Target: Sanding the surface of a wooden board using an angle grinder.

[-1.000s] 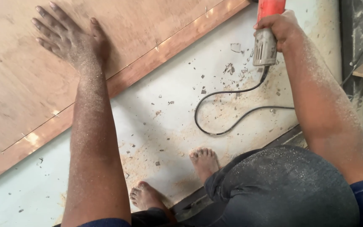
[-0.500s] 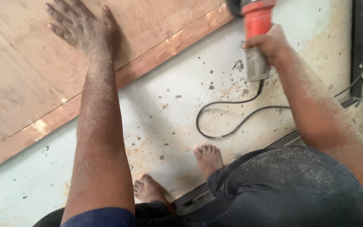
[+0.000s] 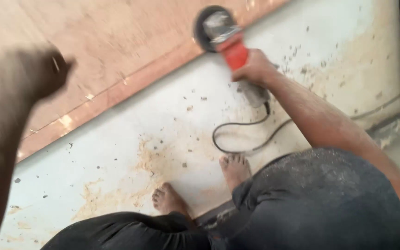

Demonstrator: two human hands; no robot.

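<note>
A pale floor carries a plywood sheet, sawdust and a black cord.

Soft, even daylight; left hand smeared by motion blur (grinder disc too); faint plywood glare.

Sawdust litters the pale floor (wood chips too).

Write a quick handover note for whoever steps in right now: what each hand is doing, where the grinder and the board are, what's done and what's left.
Right hand: gripping the red angle grinder, its disc at the edge of the plywood sheet.
Left hand: blurred, over the plywood; contact cannot be told.
Black cord loops on the white surface, close to the bare feet.
Done: sawdust lies on the surface, so some cutting or grinding seems done.
Left: cannot tell how much edge remains.
</note>
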